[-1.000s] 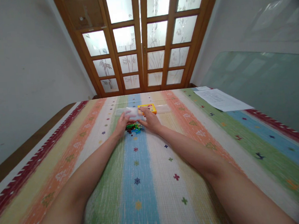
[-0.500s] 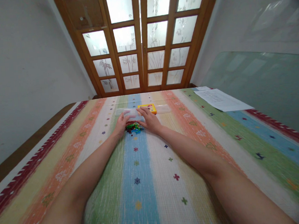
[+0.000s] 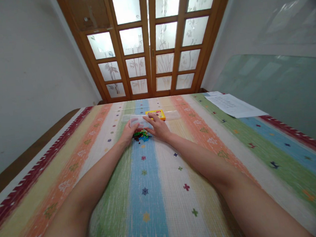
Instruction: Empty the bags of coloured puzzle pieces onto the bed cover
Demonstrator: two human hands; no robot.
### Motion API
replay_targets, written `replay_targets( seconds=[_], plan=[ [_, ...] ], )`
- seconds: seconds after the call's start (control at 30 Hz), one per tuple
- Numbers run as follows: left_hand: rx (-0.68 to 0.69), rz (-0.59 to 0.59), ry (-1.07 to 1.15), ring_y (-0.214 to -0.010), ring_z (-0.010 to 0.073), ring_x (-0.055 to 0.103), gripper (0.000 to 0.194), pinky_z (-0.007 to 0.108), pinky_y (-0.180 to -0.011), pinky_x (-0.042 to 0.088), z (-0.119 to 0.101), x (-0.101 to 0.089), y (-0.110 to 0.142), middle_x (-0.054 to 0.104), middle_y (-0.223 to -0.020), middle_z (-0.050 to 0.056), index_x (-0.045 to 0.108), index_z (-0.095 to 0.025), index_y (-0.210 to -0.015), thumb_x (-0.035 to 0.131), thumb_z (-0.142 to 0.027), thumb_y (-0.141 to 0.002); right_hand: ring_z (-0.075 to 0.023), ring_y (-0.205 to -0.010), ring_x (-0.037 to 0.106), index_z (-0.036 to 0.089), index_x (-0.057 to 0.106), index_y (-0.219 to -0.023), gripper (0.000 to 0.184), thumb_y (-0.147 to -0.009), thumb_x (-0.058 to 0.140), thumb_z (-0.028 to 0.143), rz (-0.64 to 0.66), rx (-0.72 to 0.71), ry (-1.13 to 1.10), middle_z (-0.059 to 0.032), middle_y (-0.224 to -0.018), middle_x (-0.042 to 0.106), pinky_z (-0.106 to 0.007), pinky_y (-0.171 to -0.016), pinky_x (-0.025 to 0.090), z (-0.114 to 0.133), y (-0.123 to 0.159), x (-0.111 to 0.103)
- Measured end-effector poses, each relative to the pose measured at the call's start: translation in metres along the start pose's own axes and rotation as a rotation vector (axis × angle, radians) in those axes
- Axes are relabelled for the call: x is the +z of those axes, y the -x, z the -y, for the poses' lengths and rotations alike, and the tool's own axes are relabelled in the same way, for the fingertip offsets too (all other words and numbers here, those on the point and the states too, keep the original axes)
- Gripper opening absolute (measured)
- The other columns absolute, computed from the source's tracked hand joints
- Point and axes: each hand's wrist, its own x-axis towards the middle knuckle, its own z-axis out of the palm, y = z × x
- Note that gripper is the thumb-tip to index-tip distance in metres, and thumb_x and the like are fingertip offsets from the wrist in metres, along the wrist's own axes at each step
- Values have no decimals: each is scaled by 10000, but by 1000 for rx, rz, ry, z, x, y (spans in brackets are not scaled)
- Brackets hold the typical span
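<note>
Left hand (image 3: 127, 133) pinching left side of clear plastic piece (image 3: 136, 119), just beyond multicoloured heap of small parts (image 3: 142, 135); right hand (image 3: 159, 128) fingers spread at opposite side, grip unclear; light, level hold best

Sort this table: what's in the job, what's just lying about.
Likely in the job:
Clear plastic piece, between left hand and right hand
Heap of small coloured pieces, near both hands

Seemingly lying about:
Yellow box, beyond the right hand
Clear plastic strip, by the box
Paper sheet, far right
</note>
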Motion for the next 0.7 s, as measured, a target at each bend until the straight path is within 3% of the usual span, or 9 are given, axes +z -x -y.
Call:
replay_targets(
  seconds=[0.27, 0.43, 0.57, 0.7],
  plan=[
    [-8, -10, -7, -873, 261, 779, 685, 445, -917, 602, -3, 0, 0, 787, -1001, 106, 552, -149, -1325, 851, -457, -792, -312, -1403, 493, 323, 509, -1535, 557, -1004, 631, 432, 11, 9, -20, -131, -1496, 512, -533, -1159, 467, 1, 0, -2],
    [-24, -26, -29, -859, 254, 774, 657, 428, -890, 604, -4, 2, 0, 779, -971, 88, 551, -156, -1328, 830, -430, -800, -309, -1402, 498, 323, 517, -1530, 559, -1000, 635, 454, 23, 11, -17, -126, -1473, 535, -527, -1156, 471, 3, -1, -4],
    [-33, -154, -86, -684, 168, 715, 602, 327, -735, 592, -3, -4, -6, 753, -931, 39, 533, -191, -1362, 745, -408, -842, -304, -1396, 504, 307, 480, -1556, 583, -1008, 617, 455, 52, 18, -28, -125, -1493, 533, -518, -1160, 463, 4, -2, -6],
    [-6, -372, -73, -576, 103, 616, 558, 255, -646, 543, -9, -31, -18, 689, -917, -10, 482, -248, -1376, 655, -372, -861, -293, -1353, 524, 263, 526, -1507, 517, -1014, 593, 401, 3, 65, -34, -128, -1454, 568, -504, -1156, 450, -8, -3, -9]
  ],
)
